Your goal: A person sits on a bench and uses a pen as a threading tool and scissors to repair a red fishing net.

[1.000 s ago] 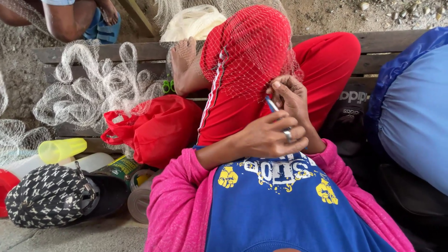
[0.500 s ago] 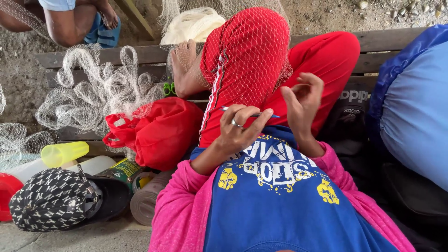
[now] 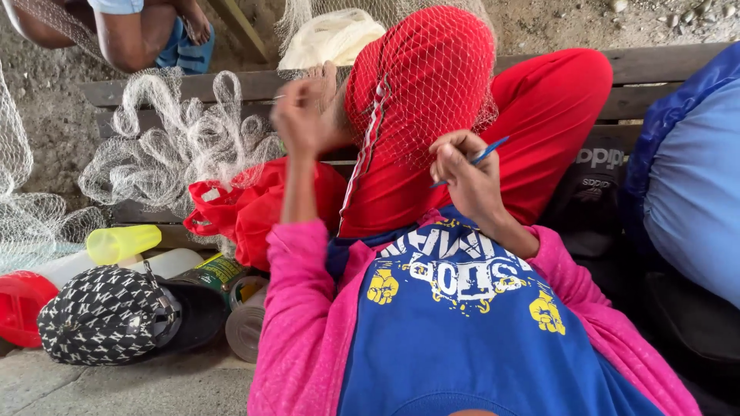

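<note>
— Two hands busy: my left hand point(image 3: 302, 115) pinches thread above the bench's point(image 3: 655, 58) front edge.
— Right hand point(image 3: 462, 173) grips the blue needle point(image 3: 484, 156); keep the net point(image 3: 432, 85) over the knee taut.

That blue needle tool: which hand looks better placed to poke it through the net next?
Probably the right hand: it already grips the blue needle, right beside the net draped over the knee. The left hand is raised higher, pinching mesh, with no tool.

red trousers point(image 3: 555, 115) under pale net point(image 3: 432, 85), blue needle point(image 3: 487, 154), pink sleeve point(image 3: 297, 308), black-and-white patterned cap point(image 3: 104, 312), yellow bottle point(image 3: 123, 243)
</note>
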